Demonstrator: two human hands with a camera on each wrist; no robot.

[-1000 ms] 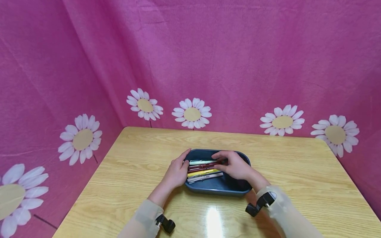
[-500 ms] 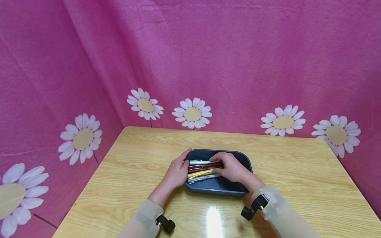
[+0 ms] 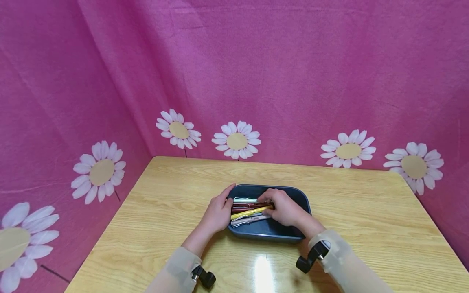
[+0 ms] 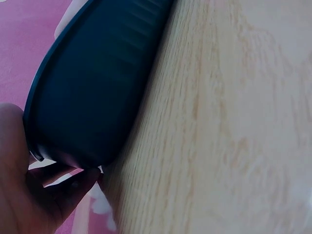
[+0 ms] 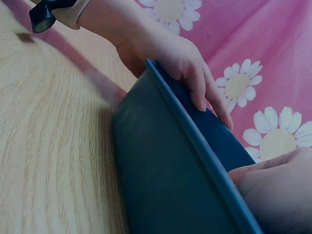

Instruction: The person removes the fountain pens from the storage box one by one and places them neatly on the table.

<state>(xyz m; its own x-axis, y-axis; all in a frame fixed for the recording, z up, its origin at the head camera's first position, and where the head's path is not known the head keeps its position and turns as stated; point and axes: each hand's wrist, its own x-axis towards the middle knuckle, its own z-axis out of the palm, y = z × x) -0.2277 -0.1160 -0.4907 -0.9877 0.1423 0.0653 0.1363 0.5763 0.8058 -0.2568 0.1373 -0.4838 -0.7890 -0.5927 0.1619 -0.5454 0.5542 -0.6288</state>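
Observation:
A dark blue rectangular box (image 3: 269, 237) sits on the table. My left hand (image 3: 218, 211) grips its left end, thumb over the rim; in the left wrist view the fingers of the left hand (image 4: 34, 190) lie against the outer wall. Inside, my right hand (image 3: 281, 208) pinches the right end of a yellow pen (image 3: 249, 213), which lies slanted on top of the others. Beside it are a mint pen (image 3: 243, 200), dark red pens (image 3: 239, 206) and a grey pen (image 3: 249, 221), all with clips to the left. In the right wrist view, the box's wall hides my right fingertips.
The box stands mid-way on a light wooden table (image 3: 176, 183). Behind and to the left hangs a pink cloth (image 3: 286, 81) printed with white daisies. A black wrist camera is strapped on each sleeve.
My right hand has shifted left and toward me over the pens and taken hold of the yellow pen, whose right end has risen over its neighbours. The left hand has stayed put.

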